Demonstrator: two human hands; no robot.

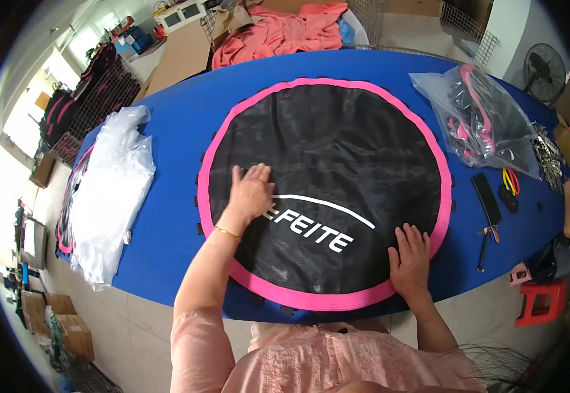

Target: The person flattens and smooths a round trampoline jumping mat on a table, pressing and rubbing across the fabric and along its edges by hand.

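Note:
A round black trampoline mat point(324, 150) with a pink border and dark tabs around its edge lies spread on the blue table point(173, 137). White lettering ending in "FEITE" and a white arc are printed on its near half. My left hand point(252, 192) rests flat on the mat, left of centre, covering the start of the lettering. Its fingers are stretched out. On the near right part of the mat, by the pink border, lies my right hand point(410, 262), palm down with fingers extended. Neither hand grips anything.
Clear plastic bags point(114, 196) lie at the left over another pink-edged mat. A bagged black-and-pink mat point(481, 121) sits at the far right, near a phone point(487, 198), small cutters point(488, 230) and metal hooks point(547, 157). A co-worker's arm point(568, 209) shows at the right, above a red stool point(540, 304).

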